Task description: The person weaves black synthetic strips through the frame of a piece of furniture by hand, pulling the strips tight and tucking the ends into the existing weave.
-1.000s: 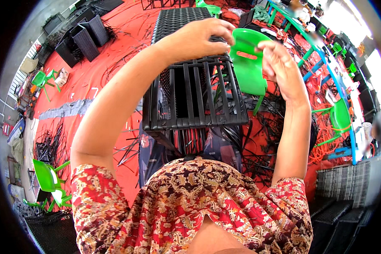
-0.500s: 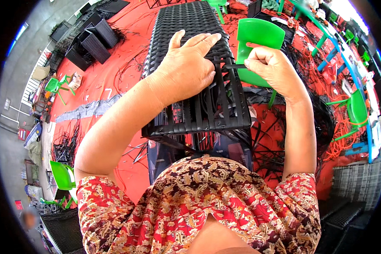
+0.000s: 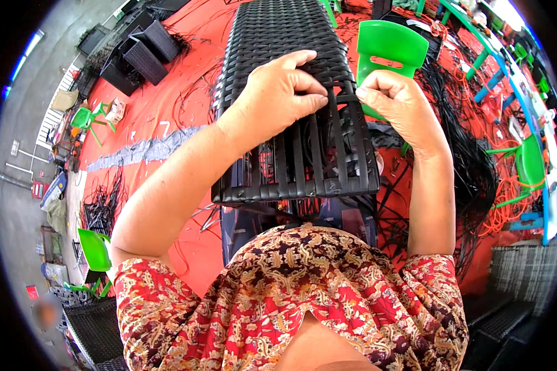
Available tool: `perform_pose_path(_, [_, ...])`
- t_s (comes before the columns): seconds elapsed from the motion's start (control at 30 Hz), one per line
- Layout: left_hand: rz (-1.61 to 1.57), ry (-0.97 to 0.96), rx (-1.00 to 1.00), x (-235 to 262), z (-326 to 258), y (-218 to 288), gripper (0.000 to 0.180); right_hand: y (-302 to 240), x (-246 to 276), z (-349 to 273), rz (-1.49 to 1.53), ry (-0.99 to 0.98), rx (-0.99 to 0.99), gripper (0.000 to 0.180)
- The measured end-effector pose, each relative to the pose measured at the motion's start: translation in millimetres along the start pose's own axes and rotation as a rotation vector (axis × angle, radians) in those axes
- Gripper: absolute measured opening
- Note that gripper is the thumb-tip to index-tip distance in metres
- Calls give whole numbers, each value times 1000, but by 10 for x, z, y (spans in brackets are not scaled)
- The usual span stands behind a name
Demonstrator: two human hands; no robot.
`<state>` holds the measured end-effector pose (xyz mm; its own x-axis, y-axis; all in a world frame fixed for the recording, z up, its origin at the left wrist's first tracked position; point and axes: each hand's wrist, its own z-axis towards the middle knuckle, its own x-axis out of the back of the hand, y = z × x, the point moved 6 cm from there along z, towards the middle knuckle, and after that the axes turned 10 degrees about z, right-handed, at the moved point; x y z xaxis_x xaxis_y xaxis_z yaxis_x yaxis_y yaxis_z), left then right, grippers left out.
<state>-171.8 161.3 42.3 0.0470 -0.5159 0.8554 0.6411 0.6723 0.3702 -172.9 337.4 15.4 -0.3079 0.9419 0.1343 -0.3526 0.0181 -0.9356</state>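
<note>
A black woven frame [image 3: 278,34] stretches away in front of me. Its far part is closely woven, while its near end has bare lengthwise black strips running to the near rim. My left hand [image 3: 277,93] rests over the weave, with thumb and finger closed on a crosswise black plastic strip [image 3: 345,98] at the edge of the woven part. At the frame's right edge, my right hand [image 3: 397,102] pinches that same strip between thumb and forefinger. The strip's end is hidden in the right hand.
A green chair [image 3: 393,46] stands just past my right hand. Loose black strips [image 3: 461,148] lie heaped on the red floor covering [image 3: 185,139] to the right. Further off are black woven pieces [image 3: 145,55], orange cord [image 3: 513,195] and another green chair [image 3: 529,161].
The left thumb and finger have closed together near the strip. My right hand has moved slightly nearer the frame's edge, and less strip shows between the hands. The view has shifted slightly.
</note>
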Motion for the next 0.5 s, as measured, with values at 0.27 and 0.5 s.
perform_pose_path(0.27, [-352, -28, 55, -36, 72, 42, 10, -70, -26, -153, -143, 132, 75, 13])
perform_pose_path(0.5, [-716, 114, 80, 48, 6, -80, 8, -381, -194, -169, -519, 216, 401, 22])
